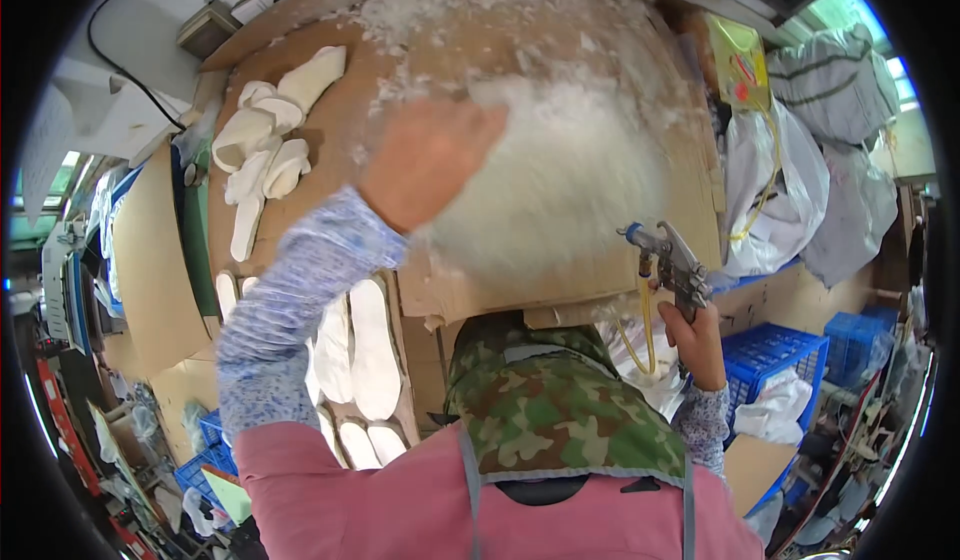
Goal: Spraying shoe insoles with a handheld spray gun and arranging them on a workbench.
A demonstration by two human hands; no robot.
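My right hand [697, 345] is closed around the grip of a metal spray gun [672, 263]. A yellow hose [647, 330] hangs beside the gun, whose blue-tipped nozzle points left toward a large, pale, rounded mass [550, 185]. Motion smears that mass, so I cannot tell its kind. At its left edge is my left hand [428, 160], also smeared; its fingers and anything in them cannot be made out. Several white, sole-shaped pieces [373, 350] lie in rows beside my left forearm. Farther left, more white pieces [285, 110] are heaped loosely.
White flakes litter the brown cardboard work surface [335, 175], mostly at its far side. A yellow box [738, 65] and white sacks [775, 190] stand along the right. Blue plastic crates [770, 355] sit lower right. A black cable [105, 60] loops at the far left.
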